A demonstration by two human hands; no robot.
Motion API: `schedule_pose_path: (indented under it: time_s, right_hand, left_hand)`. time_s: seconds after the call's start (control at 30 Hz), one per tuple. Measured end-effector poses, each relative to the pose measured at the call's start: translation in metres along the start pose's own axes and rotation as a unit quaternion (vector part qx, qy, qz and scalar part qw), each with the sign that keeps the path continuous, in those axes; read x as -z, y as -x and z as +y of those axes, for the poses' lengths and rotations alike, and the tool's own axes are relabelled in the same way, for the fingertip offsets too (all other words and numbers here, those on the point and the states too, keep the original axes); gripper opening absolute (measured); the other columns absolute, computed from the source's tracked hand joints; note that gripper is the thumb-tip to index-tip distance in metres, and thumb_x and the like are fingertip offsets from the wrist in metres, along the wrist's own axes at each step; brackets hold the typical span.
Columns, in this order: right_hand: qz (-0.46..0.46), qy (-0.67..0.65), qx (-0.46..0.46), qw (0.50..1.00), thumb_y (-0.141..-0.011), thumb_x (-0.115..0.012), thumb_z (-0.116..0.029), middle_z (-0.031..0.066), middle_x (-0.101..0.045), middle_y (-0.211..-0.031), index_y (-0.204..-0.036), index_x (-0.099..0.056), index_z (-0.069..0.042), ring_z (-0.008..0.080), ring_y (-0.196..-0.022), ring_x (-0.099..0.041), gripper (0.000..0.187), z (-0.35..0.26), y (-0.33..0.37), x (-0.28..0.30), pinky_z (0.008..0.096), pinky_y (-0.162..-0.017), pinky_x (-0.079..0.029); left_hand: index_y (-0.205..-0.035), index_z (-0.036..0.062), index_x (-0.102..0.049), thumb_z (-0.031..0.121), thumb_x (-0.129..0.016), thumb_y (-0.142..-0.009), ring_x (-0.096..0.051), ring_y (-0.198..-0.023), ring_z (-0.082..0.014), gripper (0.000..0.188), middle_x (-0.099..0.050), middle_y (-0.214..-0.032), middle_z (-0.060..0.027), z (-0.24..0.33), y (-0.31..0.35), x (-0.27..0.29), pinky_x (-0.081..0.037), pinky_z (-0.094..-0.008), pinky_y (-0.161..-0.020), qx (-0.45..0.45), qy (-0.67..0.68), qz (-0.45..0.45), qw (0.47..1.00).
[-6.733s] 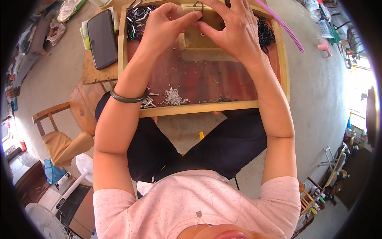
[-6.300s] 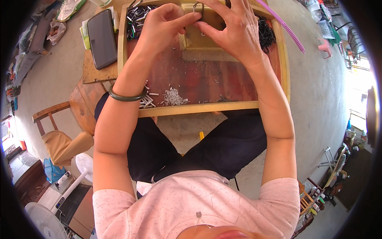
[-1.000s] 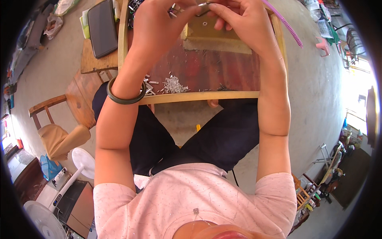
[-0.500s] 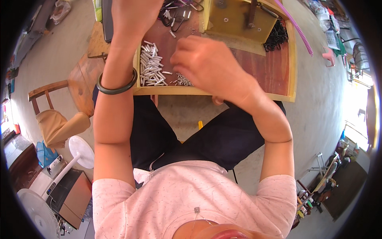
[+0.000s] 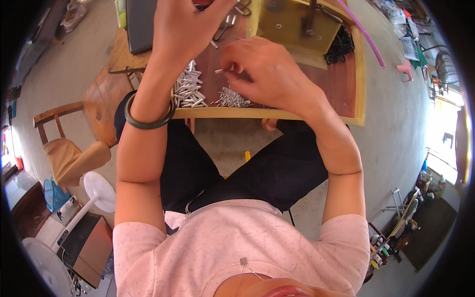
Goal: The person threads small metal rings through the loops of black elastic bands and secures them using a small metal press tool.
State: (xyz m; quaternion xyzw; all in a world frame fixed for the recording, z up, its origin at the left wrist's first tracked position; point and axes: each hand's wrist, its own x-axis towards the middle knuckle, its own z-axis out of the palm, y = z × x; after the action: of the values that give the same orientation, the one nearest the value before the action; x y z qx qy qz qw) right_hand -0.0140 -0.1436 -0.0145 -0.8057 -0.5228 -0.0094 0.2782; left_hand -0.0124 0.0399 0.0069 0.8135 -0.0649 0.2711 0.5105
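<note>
My right hand (image 5: 269,72) is over the work tray, thumb and forefinger pinched on a small silver metal pin (image 5: 218,71). Just below its fingertips lies a heap of tiny silver metal pieces (image 5: 232,98). To the left, against the tray wall, is a pile of larger silver metal tubes (image 5: 188,89), partly covered by my left wrist. My left hand (image 5: 183,34) reaches to the upper edge of the picture. Its fingertips are cut off there, so what they hold is hidden. Dark cords with silver ends (image 5: 228,21) lie beside its thumb.
A yellowish metal block with a lever (image 5: 287,29) stands in the tray's far right, beside a bundle of black cords (image 5: 341,49). The raised wooden rim (image 5: 237,113) runs along the near side. A dark flat panel (image 5: 140,27) and a wooden stool (image 5: 126,54) are at the left.
My left hand has moved slightly right and nearer. My right hand has lifted off the tiny pieces, uncovering more of the heap, and now shows a pin between its fingertips.
</note>
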Motion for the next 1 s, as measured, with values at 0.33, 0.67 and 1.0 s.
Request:
schedule_pose_path:
  time_s: [0.33, 0.67, 1.0]
  right_hand:
    - [0.065, -0.196, -0.151, 0.967, -0.086, -0.068, -0.002, 0.0078, -0.066, -0.089, -0.098, -0.063, 0.000, 0.0184, -0.085, -0.064, 0.013, 0.024, 0.039, 0.055, 0.0317, -0.081, -0.052]
    - [0.122, -0.122, -0.120, 0.978, -0.086, -0.070, -0.006, 0.0122, -0.069, -0.094, -0.100, -0.064, -0.001, 0.0290, -0.084, -0.067, 0.016, 0.036, 0.055, 0.059, 0.0367, -0.077, -0.053]
    - [0.003, 0.249, -0.081, 0.965, -0.073, -0.070, -0.012, 0.0036, -0.062, -0.084, -0.079, -0.069, -0.009, 0.0229, -0.085, -0.062, 0.006, 0.031, 0.086, 0.029, 0.0341, -0.077, -0.051]
  left_hand:
    - [-0.107, -0.0015, -0.068, 0.006, -0.069, -0.098, -0.065, -0.092, -0.0075, 0.012, -0.070, -0.098, -0.0016, 0.004, 0.022, -0.018, -0.052, -0.0247, -0.084, 0.034, 0.107, -0.214, 0.970]
    - [-0.106, -0.0011, -0.069, 0.000, -0.073, -0.092, -0.065, -0.091, -0.0076, 0.015, -0.069, -0.095, -0.0007, 0.014, 0.031, -0.043, -0.053, -0.0247, -0.083, 0.109, 0.117, -0.317, 0.935]
    - [-0.112, 0.0001, -0.070, 0.008, -0.073, -0.095, -0.066, -0.091, -0.0076, 0.018, -0.069, -0.095, -0.0002, 0.002, 0.029, -0.044, -0.051, -0.0231, -0.082, 0.173, 0.186, -0.222, 0.942]
